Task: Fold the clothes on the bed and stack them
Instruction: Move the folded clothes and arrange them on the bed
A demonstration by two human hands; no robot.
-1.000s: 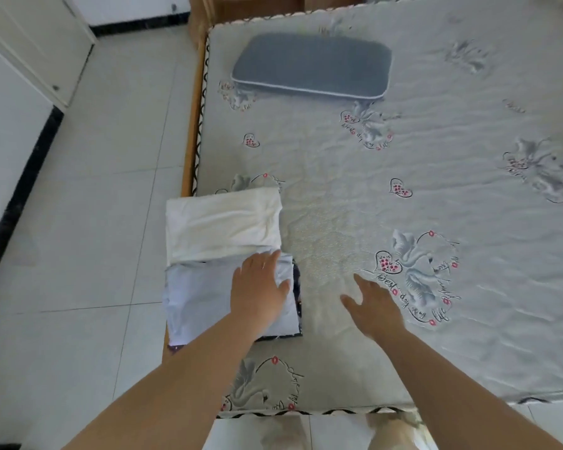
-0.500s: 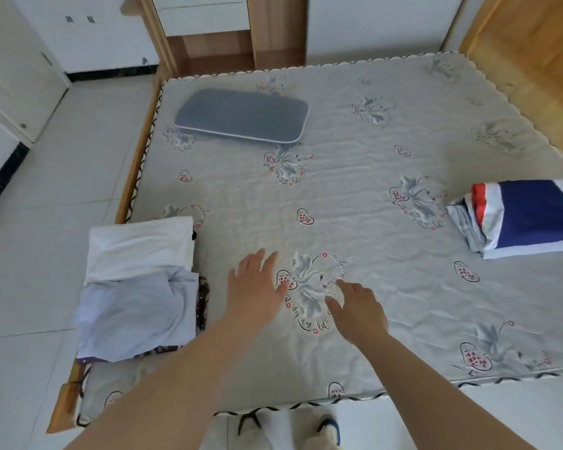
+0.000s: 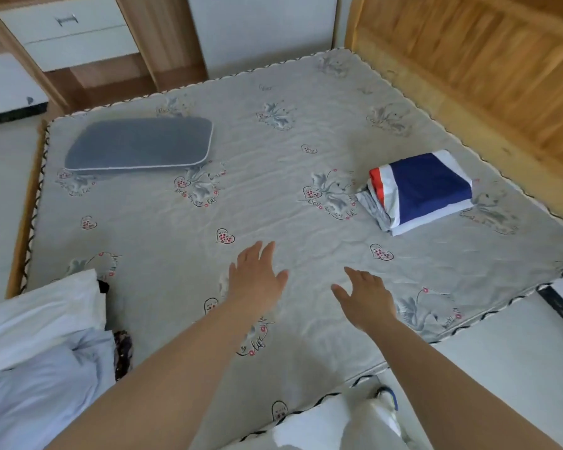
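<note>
1. Left hand (image 3: 257, 280) out over the mattress (image 3: 273, 196) near its front edge, palm down, fingers straight and spread wide, holding nothing.
2. Right hand (image 3: 366, 298) just beside it to the right, also over the mattress, fingers loosely spread, thumb out to the side, holding nothing.
3. Cannot tell whether either palm touches the fabric or hangs just above it.
4. Folded stack (image 3: 43, 345) at the front left corner of the mattress: white piece on top toward the back, pale blue piece in front, a dark patterned edge showing beneath on the right side.
5. Folded navy, white and red garment (image 3: 426, 190) near the right edge, close to the wooden headboard (image 3: 468, 60), well apart from both hands.
6. Flat grey pillow (image 3: 140, 144) at the back left corner.
7. Wooden cabinet (image 3: 78, 40) with white drawers beyond the back edge.
</note>
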